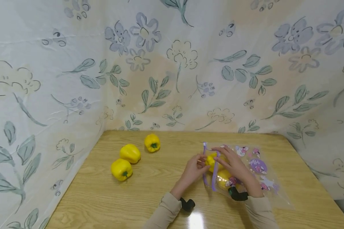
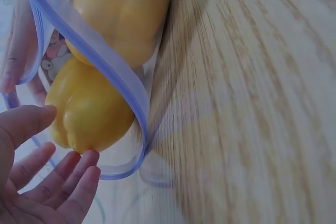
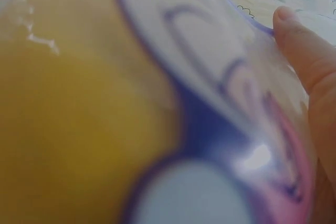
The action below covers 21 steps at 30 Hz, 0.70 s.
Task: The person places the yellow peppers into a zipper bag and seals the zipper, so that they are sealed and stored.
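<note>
I have one table [image 1: 149, 197] in front of me and, right of its centre, one clear printed bag [image 1: 270, 194], its purple-edged mouth facing left, its long axis running rightwards. At that mouth my right hand [image 1: 237, 166] holds the edge between thumb and fingers; my left hand [image 1: 193, 168], fingers loosely spread, touches the nearer pepper [image 2: 92, 108]. I count five yellow peppers: two inside, three loose peppers [image 1: 130, 153] on the left.

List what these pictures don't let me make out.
Head view: fine print on the bag's purple patch, too small.
Left wrist view: base of the left hand, cut off at lower left.
Right wrist view: blurred pepper, cut off at left; most of the right hand, beyond the right edge.
</note>
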Motion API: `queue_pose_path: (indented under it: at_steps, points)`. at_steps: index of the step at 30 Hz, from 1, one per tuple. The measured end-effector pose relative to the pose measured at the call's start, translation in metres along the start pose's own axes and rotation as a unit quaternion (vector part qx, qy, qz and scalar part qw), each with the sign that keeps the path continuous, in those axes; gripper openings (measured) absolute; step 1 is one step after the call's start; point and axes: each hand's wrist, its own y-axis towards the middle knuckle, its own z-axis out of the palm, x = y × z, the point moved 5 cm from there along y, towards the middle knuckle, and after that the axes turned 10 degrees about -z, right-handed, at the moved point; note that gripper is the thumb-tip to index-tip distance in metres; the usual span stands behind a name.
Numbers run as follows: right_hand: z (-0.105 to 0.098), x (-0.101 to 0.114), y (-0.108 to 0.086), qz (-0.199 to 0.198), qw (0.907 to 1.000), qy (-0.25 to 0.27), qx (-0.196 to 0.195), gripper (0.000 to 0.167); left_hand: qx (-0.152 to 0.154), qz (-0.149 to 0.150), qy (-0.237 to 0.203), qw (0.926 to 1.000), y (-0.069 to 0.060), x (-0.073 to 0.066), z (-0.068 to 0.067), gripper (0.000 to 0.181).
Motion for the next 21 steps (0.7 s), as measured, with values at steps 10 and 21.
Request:
queue_pose_path:
  at_steps: [10,21]
  points:
    - [0.001,-0.0033,-0.0017,-0.011,0.9999,-0.007,-0.01,0.036,0.047,0.031,0.001,0.9984,-0.0025,-0.0061,0.004,0.034]
    - [-0.0005,-0.0008,-0.0014,-0.014,0.9998,-0.009,-0.012,0.037,0.075,0.034,0.0,0.9966,-0.0032,-0.0042,0.0061,0.04]
